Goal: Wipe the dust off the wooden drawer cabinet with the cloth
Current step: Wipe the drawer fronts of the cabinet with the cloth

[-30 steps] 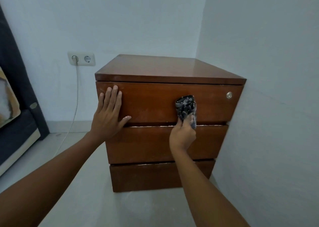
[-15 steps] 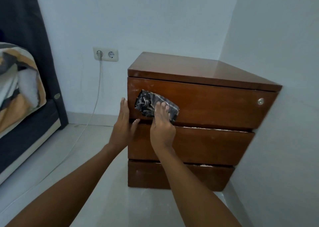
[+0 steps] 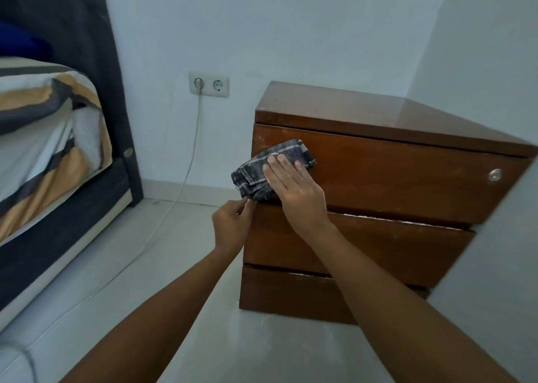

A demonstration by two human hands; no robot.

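one cable (image 3: pixel 186 176) beside cabinet (image 3: pixel 378 179), perhaps touching

Bare floor (image 3: pixel 186 266) lies open left of the cabinet (image 3: pixel 393 179), crossed by a white cable (image 3: pixel 186 185); the right wall (image 3: pixel 495 237) hems its other side, the bed (image 3: pixel 58 179) stands well left.

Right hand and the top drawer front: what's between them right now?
The head view shows the folded dark cloth between them: the right hand presses it flat-fingered against the left end of the cabinet's top drawer front.
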